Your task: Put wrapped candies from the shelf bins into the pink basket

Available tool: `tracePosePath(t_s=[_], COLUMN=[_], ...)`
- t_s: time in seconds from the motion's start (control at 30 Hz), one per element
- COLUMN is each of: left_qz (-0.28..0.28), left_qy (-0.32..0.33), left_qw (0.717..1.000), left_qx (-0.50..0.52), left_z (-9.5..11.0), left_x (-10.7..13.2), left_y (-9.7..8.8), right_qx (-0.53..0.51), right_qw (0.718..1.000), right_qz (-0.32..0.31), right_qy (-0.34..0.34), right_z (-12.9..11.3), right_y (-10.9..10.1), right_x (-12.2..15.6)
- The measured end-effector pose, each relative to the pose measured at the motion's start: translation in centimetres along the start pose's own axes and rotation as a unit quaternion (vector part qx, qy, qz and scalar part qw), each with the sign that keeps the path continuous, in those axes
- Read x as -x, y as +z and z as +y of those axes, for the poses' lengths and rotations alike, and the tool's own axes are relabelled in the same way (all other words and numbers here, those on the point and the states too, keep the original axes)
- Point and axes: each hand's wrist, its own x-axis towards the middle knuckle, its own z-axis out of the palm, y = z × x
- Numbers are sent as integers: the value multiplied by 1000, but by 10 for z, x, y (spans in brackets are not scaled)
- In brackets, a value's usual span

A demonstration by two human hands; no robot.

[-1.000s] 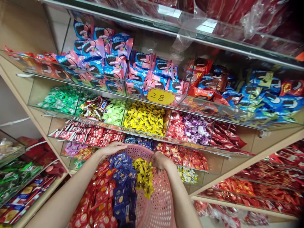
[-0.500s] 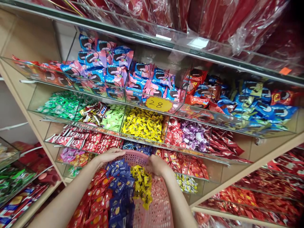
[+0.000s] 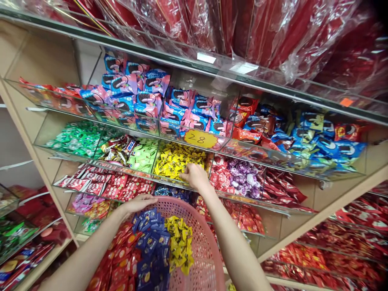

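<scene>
A pink plastic basket (image 3: 203, 250) sits low in front of me, holding red, blue (image 3: 151, 242) and yellow candies (image 3: 181, 242). My left hand (image 3: 138, 202) grips the basket's far rim, fingers curled over it. My right hand (image 3: 194, 176) reaches up into the clear shelf bin of yellow wrapped candies (image 3: 176, 159), fingers bent down among the sweets. What those fingers hold is hidden.
Clear acrylic bins line the sloped shelves: green candies (image 3: 75, 137), blue-pink cookie packs (image 3: 142, 97), purple and red sweets (image 3: 239, 176), red wafer packs (image 3: 100, 180). A yellow "28" price tag (image 3: 200, 138) sits on the bin front. Red wrapped goods (image 3: 273, 36) hang overhead.
My right hand left the basket and rose into the yellow candy bin. My left hand stayed on the basket rim. The view tilted slightly upward.
</scene>
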Motion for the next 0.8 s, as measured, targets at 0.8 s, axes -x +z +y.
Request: tracePosePath(t_s=[0.8], left_qz=[-2], left_qy=[-12], left_qw=[1000], left_qx=[-7], left_z=[8], left_x=[4], left_y=[1], right_qx=[48], right_qw=[997], right_qz=[53], right_qy=[-7], right_z=[5], right_y=[-2], right_x=[6])
